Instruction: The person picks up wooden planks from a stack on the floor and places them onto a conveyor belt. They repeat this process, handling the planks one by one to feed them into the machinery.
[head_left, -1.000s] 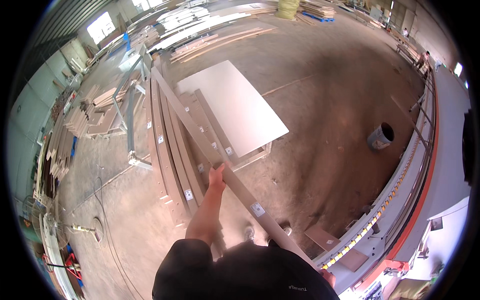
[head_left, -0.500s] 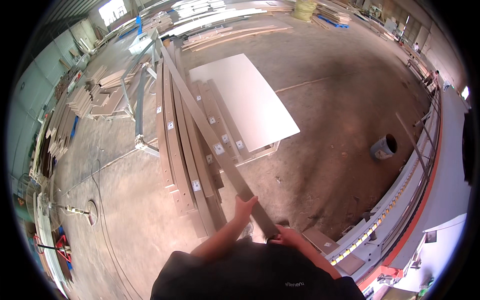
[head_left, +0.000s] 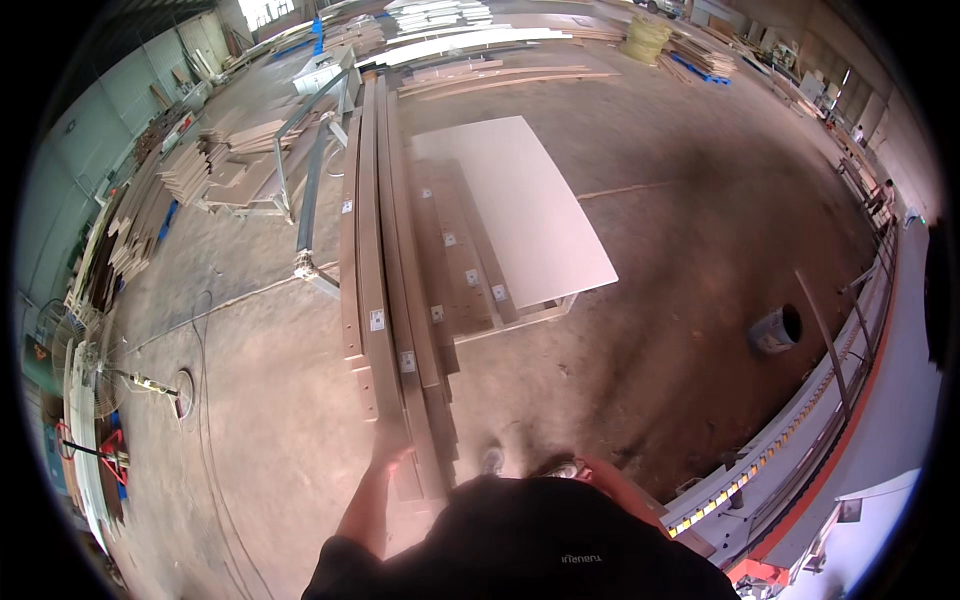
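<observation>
Long brown boards (head_left: 371, 260) lie lengthwise in a stack ahead of me, several with small white labels. My left hand (head_left: 392, 456) is at the near end of this stack, against the left side of the boards. Its fingers are smeared by motion, so its grip is unclear. Close to my body and beside my shoe, my right hand (head_left: 592, 472) is away from the boards. Its fingers are too small and partly hidden to read. A large pale panel (head_left: 535, 215) lies right of the stack, next to shorter labelled boards (head_left: 455, 215).
A grey metal frame (head_left: 311, 190) stands left of the stack. At right are an open drum (head_left: 772, 331) and a long machine bed with a yellow-and-black strip (head_left: 745, 474). A fan (head_left: 97, 375) and a floor cable (head_left: 207, 400) are at left. More board piles (head_left: 450, 45) lie far off.
The slanted board that both hands held has swung left and now lies along the stack. My left hand moved left and down with it; my right hand has let go of its near end.
</observation>
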